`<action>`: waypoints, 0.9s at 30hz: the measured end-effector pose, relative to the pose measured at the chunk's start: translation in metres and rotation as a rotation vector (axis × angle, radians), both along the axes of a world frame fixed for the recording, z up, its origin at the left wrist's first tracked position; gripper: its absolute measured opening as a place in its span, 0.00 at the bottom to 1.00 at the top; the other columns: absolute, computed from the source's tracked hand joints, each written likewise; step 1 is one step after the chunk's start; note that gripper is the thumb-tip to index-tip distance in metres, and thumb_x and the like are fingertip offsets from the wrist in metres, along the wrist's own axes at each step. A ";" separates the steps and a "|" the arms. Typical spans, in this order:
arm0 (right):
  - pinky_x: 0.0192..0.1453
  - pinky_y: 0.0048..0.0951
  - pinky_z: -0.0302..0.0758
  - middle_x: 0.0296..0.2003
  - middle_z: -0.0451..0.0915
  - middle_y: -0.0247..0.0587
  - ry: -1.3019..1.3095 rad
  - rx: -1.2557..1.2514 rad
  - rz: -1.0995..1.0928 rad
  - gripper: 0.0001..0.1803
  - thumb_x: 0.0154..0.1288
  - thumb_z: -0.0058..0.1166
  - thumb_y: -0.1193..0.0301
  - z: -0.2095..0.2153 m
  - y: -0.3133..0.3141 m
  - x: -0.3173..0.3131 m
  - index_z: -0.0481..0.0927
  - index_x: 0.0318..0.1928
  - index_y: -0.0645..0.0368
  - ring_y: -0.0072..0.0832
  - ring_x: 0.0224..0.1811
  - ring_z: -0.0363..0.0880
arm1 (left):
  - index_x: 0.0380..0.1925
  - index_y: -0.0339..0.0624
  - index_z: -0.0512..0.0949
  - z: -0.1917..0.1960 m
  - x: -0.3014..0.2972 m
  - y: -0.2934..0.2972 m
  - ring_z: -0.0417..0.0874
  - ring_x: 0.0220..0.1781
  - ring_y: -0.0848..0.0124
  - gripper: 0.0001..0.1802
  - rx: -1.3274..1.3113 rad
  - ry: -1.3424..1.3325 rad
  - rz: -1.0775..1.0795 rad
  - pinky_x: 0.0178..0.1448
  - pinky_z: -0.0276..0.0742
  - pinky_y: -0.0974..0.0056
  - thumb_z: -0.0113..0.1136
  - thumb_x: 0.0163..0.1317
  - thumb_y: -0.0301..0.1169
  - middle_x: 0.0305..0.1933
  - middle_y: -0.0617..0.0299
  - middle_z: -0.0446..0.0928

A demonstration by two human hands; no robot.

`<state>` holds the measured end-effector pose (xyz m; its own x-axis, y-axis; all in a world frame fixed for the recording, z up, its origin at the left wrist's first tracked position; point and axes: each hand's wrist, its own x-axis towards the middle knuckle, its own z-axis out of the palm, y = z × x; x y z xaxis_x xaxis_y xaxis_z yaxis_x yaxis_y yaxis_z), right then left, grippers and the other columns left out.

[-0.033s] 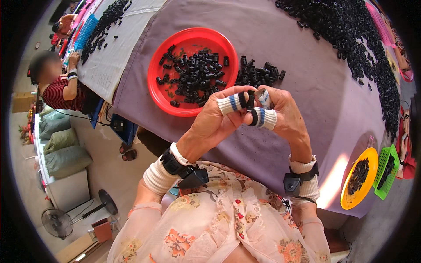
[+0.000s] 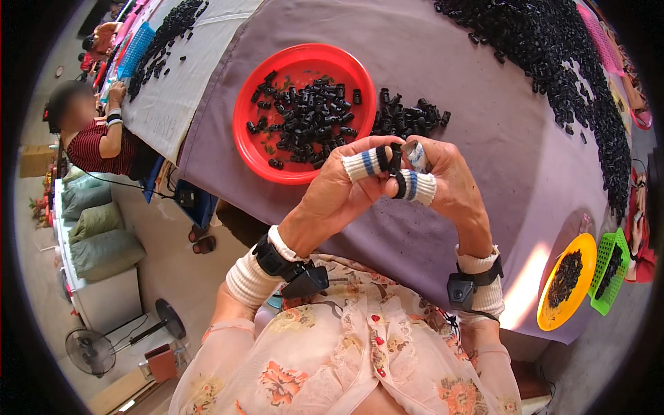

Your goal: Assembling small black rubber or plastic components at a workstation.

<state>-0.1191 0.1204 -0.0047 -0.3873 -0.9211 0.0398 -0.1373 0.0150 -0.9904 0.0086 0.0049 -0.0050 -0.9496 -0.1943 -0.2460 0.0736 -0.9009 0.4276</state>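
Observation:
My left hand point(image 2: 339, 187) and my right hand point(image 2: 449, 180) meet over the table, just off the near right rim of a red basin point(image 2: 245, 149). Their fingertips pinch a small black plastic piece point(image 2: 395, 159), which looks like a cord lock; the fingers partly hide it. White ribbed finger sleeves with blue and black stripes cover a finger of the left and the right thumb. Something whitish and silvery point(image 2: 417, 156) shows at the right fingers, perhaps tape. Many similar black cord locks point(image 2: 315, 114) lie in the basin, and a small heap point(image 2: 408, 117) rests beside it.
A large pile of black pieces point(image 2: 546, 48) spreads over the far right of the purple cloth point(image 2: 443, 69). A yellow tray point(image 2: 588, 252) and a green basket point(image 2: 619, 277) stand at the right edge. Another person point(image 2: 104, 138) sits at the left, by a white-covered table point(image 2: 187, 90).

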 end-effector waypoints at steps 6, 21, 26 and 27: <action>0.24 0.25 0.61 0.17 0.68 0.30 0.015 0.042 0.022 0.25 0.43 0.68 0.53 -0.001 -0.002 0.001 0.72 0.23 0.60 0.19 0.21 0.63 | 0.49 0.29 0.68 -0.003 0.000 -0.001 0.81 0.37 0.71 0.19 0.011 -0.038 0.028 0.34 0.82 0.73 0.54 0.59 0.25 0.39 0.57 0.77; 0.23 0.25 0.62 0.15 0.67 0.32 0.014 0.058 0.022 0.23 0.47 0.65 0.55 -0.002 -0.002 0.006 0.74 0.27 0.63 0.18 0.20 0.61 | 0.45 0.32 0.73 -0.002 0.003 -0.002 0.79 0.38 0.76 0.13 -0.161 -0.094 0.036 0.40 0.77 0.73 0.52 0.61 0.26 0.41 0.58 0.77; 0.23 0.24 0.62 0.16 0.67 0.32 -0.056 0.057 0.046 0.22 0.48 0.65 0.56 0.003 -0.001 0.009 0.76 0.29 0.63 0.17 0.21 0.61 | 0.45 0.32 0.73 0.000 0.003 -0.002 0.79 0.38 0.76 0.13 -0.258 -0.070 0.043 0.42 0.77 0.73 0.51 0.61 0.26 0.40 0.58 0.77; 0.23 0.24 0.62 0.16 0.67 0.32 -0.056 0.057 0.045 0.22 0.48 0.65 0.56 0.004 -0.001 0.008 0.76 0.29 0.63 0.17 0.21 0.61 | 0.45 0.32 0.73 0.000 0.002 -0.002 0.79 0.38 0.76 0.13 -0.258 -0.069 0.042 0.42 0.77 0.73 0.51 0.61 0.26 0.40 0.58 0.77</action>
